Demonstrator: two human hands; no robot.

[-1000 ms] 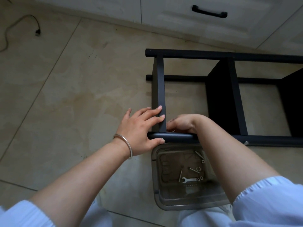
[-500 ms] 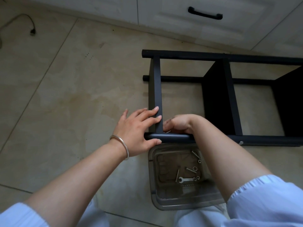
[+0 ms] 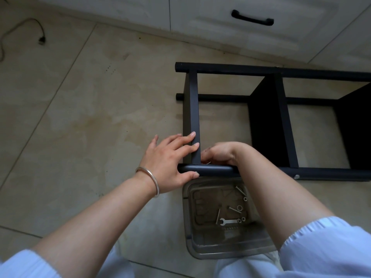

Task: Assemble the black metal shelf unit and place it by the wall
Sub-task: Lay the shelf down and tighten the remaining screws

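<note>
The black metal shelf unit [image 3: 281,121] lies on its side on the beige tiled floor [image 3: 80,117], just in front of the white cabinet [image 3: 200,19] with a black handle [image 3: 252,18]. It is made of round black tubes that run from left to right and flat black panels that stand between them, so the floor shows through the open spaces. The paint is matte and dark, and one small silver bolt head [image 3: 296,176] shows on the nearest tube. The left hand [image 3: 170,161] holds the left end of this near tube: the thumb lies under the tube and the straight fingers rest across the end panel, so the hand is clamped on the frame. The right hand [image 3: 220,153] is curled at the inner corner where the panel meets the tube, and it seems to pinch something small there, but I cannot tell what it is. A silver bracelet [image 3: 149,180] is on the left wrist. Under the near tube, between the two arms, stands a clear plastic box [image 3: 200,251] with a small wrench [image 3: 227,221], some bolts and nuts inside. A black cable [image 3: 38,31] lies on the floor far to the left.
</note>
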